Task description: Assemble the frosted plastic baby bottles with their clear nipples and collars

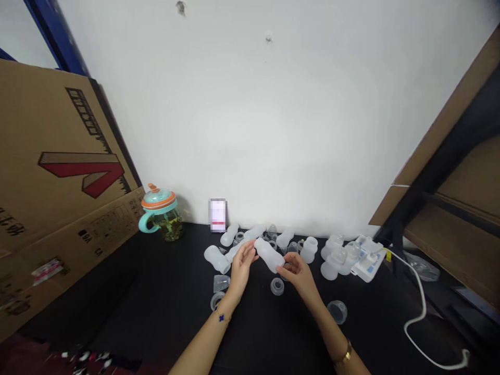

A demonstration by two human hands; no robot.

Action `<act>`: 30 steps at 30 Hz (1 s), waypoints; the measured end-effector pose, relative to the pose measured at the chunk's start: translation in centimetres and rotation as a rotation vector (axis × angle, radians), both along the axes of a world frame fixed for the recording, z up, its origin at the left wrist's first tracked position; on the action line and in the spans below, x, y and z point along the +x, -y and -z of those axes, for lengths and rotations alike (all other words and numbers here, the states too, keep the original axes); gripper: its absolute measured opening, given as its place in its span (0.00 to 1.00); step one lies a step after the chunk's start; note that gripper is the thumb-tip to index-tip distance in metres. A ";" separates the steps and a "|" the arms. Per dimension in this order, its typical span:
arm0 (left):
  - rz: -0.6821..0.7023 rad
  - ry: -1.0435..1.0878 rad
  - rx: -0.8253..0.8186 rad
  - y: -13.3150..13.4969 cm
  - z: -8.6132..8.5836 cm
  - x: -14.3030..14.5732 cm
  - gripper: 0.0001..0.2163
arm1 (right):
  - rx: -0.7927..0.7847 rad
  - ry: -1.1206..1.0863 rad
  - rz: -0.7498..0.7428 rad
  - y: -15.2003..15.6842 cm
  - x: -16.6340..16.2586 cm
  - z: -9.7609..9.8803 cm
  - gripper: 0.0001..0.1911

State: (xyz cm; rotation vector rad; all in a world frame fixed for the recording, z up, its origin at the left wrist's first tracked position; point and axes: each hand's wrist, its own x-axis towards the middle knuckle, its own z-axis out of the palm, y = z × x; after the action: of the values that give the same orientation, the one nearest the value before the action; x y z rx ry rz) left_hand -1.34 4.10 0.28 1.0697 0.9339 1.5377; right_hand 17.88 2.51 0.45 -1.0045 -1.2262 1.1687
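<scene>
A white, frosted baby bottle (269, 256) is held tilted above the black table, between my two hands. My left hand (242, 264) has its fingers closed on the bottle's upper left end. At the lower right end, my right hand (297, 272) pinches it between thumb and fingers. Just below the bottle lies a translucent collar ring (277, 286). Beside my left wrist are a clear cap (221, 283) and another ring (217, 300), partly covered by the wrist. Near my right forearm rests a clear round cap (337, 312). Another white bottle body (217, 259) lies left of my left hand.
More bottle bodies and clear parts lie along the wall. Several capped bottles (330, 268) stand at right, beside a white device (367, 259) with a white cable (424, 307). A phone (217, 215) leans on the wall. A tea jug (160, 213) stands near the large carton (58, 172).
</scene>
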 end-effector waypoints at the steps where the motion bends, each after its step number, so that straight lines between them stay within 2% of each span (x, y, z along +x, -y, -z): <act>1: 0.027 0.016 -0.006 0.2 0.0 0.1 0.21 | 0.012 0.009 0.010 0.2 -0.2 0.0 0.22; 10: 0.213 0.037 0.056 1.2 -0.3 0.4 0.31 | 0.062 0.103 -0.006 0.9 -1.1 0.2 0.24; 17: 0.354 0.227 -0.050 1.0 0.3 1.1 0.28 | 0.125 0.182 0.002 1.7 -1.7 -0.4 0.25; 21: 0.414 0.246 -0.047 1.2 -0.2 1.1 0.30 | 0.173 0.250 0.040 1.8 -1.4 -0.5 0.24; 26: 0.449 0.187 0.013 1.7 -1.2 1.0 0.39 | 0.161 0.292 0.036 1.7 -1.1 -0.4 0.25; 30: 0.464 0.184 0.027 1.8 -1.3 0.8 0.44 | 0.156 0.312 0.016 1.8 -1.1 -0.6 0.25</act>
State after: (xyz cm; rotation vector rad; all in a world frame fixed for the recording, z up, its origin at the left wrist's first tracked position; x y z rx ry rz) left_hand -0.54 2.30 1.60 1.0546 0.4944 1.2368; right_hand 16.80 0.69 1.05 -1.1035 -1.5267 0.9093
